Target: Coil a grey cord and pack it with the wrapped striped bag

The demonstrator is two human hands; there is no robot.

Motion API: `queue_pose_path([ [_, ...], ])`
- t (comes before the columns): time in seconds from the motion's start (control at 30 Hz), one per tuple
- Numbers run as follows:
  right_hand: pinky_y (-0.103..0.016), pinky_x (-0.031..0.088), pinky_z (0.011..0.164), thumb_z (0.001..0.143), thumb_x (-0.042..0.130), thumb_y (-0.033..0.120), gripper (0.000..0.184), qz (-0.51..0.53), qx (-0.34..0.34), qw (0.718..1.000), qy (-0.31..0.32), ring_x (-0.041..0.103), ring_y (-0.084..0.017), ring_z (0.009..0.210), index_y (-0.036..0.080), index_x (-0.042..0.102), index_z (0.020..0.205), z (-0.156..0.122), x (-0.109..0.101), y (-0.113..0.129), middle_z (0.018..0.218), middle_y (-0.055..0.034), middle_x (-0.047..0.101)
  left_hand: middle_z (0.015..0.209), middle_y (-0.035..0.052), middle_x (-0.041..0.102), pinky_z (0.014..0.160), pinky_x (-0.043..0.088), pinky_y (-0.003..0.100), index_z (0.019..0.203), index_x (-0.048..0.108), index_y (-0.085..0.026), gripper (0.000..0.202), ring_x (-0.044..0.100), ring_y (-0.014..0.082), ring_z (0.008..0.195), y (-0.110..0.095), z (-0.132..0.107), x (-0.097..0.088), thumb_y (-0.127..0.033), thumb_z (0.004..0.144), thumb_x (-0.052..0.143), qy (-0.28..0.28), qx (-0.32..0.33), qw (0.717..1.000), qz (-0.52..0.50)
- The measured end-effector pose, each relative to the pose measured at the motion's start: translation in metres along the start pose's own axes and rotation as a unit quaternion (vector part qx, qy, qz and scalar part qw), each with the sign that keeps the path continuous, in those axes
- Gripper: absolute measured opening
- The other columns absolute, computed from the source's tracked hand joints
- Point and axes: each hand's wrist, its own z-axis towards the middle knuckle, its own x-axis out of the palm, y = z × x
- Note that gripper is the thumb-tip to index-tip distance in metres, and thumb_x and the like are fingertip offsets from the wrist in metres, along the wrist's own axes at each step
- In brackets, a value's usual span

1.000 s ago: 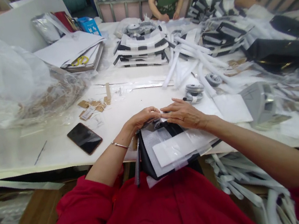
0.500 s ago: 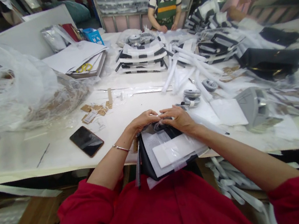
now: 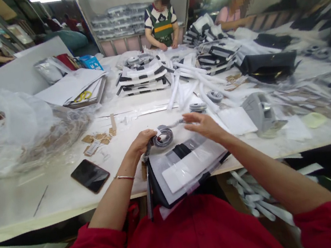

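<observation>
My left hand pinches a coiled strap wrapped in grey, see-through plastic. From the coil a loose end runs right to the thumb and fingertips of my right hand, which are closed lightly around it. Below both hands, a black bag lies at the table's front edge against my body. White padding sheet, clear film and a white rectangular packet cover its upper face. A dark narrow strip hangs at the bag's left side.
A phone lies to the left, with brown tags behind it. Plastic bags pile up at far left. Wrapped coils, a tape dispenser and white tubes are at right. A co-worker stands opposite.
The strap coil has come up off the bag and now shows in my left hand. My hands have moved apart, stretching its loose end between them. The camera view has shifted.
</observation>
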Motion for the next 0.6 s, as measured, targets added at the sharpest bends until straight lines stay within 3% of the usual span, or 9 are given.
queue_pose_path([
  [0.1, -0.04, 0.051, 0.091, 0.075, 0.072, 0.045, 0.037, -0.009, 0.056, 0.981, -0.184, 0.069, -0.023, 0.092, 0.019, 0.074, 0.102, -0.023, -0.085, -0.016, 0.099, -0.0067, 0.076, 0.062, 0.0031, 0.065, 0.051, 0.049, 0.023, 0.069, 0.058, -0.014, 0.018, 0.061, 0.0138, 0.054, -0.007, -0.005, 0.0, -0.026, 0.066, 0.071, -0.009, -0.006, 0.999, -0.036],
  [0.2, -0.038, 0.05, 0.088, 0.074, 0.069, 0.046, 0.037, -0.08, 0.111, 0.922, -0.361, 0.067, -0.023, 0.087, 0.017, 0.074, 0.096, -0.056, -0.171, -0.039, 0.092, -0.0066, 0.075, 0.059, 0.0035, 0.066, 0.046, 0.048, 0.02, 0.065, 0.06, -0.013, 0.015, 0.059, 0.0122, 0.05, -0.01, -0.008, 0.0, -0.024, 0.063, 0.07, 0.009, -0.01, 0.999, -0.053],
  [0.3, -0.038, 0.048, 0.088, 0.072, 0.068, 0.042, 0.029, -0.137, 0.201, 0.868, -0.432, 0.065, -0.024, 0.089, 0.017, 0.073, 0.085, -0.093, -0.232, -0.062, 0.085, -0.0067, 0.074, 0.062, 0.0022, 0.071, 0.047, 0.049, 0.017, 0.066, 0.066, -0.014, 0.008, 0.061, 0.0108, 0.052, -0.009, -0.003, -0.003, -0.022, 0.068, 0.064, -0.022, -0.036, 0.997, -0.062],
  [0.4, -0.037, 0.05, 0.08, 0.068, 0.071, 0.039, 0.022, -0.12, 0.265, 0.863, -0.414, 0.065, -0.025, 0.082, 0.017, 0.07, 0.067, -0.116, -0.254, -0.085, 0.071, -0.0073, 0.07, 0.061, -0.0044, 0.071, 0.048, 0.051, 0.017, 0.063, 0.066, -0.02, 0.013, 0.061, 0.0096, 0.052, -0.008, -0.001, -0.004, -0.021, 0.074, 0.059, -0.046, -0.046, 0.996, -0.058],
  [0.6, -0.033, 0.052, 0.063, 0.065, 0.072, 0.044, 0.028, -0.004, 0.31, 0.887, -0.342, 0.063, -0.018, 0.061, 0.017, 0.065, 0.063, -0.106, -0.241, -0.116, 0.063, -0.0043, 0.067, 0.062, -0.0111, 0.072, 0.044, 0.051, 0.018, 0.058, 0.062, -0.024, 0.007, 0.058, 0.0092, 0.047, -0.014, -0.014, 0.005, -0.022, 0.064, 0.064, -0.071, -0.033, 0.995, -0.064],
])
